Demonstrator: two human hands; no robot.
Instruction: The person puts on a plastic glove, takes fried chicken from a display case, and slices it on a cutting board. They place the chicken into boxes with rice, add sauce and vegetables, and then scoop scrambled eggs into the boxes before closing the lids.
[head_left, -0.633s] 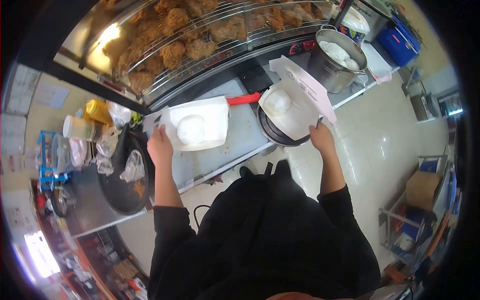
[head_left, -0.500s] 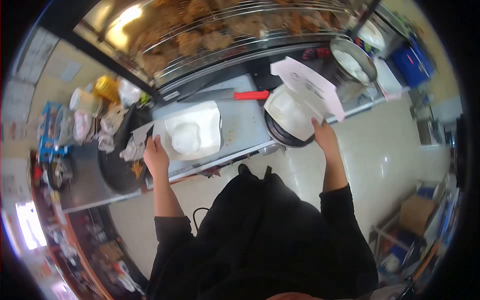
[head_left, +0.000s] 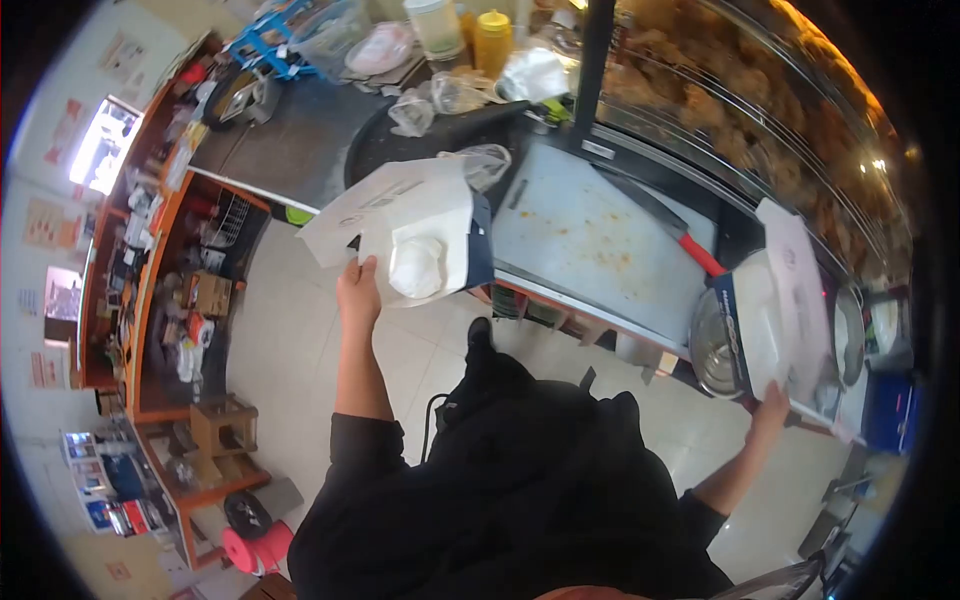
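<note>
My left hand [head_left: 358,290] grips the near edge of an open white cardboard box [head_left: 440,205] that holds a white ball of rice [head_left: 415,267]; the box is lifted off the counter, over the floor. My right hand [head_left: 772,405] holds a second open white box [head_left: 770,310] by its lower edge, far to the right, tilted steeply in front of a metal bowl [head_left: 708,345]. What lies inside that box is hidden from here.
A steel counter [head_left: 590,235] carries a red-handled knife [head_left: 690,245]. Behind it stands a glass case of fried chicken [head_left: 760,110]. A dark round tray [head_left: 400,140], plastic bags and a yellow bottle [head_left: 490,30] sit at the back left. Shelves line the left wall.
Both boxes have been lifted off the counter. My view has swung left, and my arms have spread apart, the left box coming toward me and the right box swinging far right.
</note>
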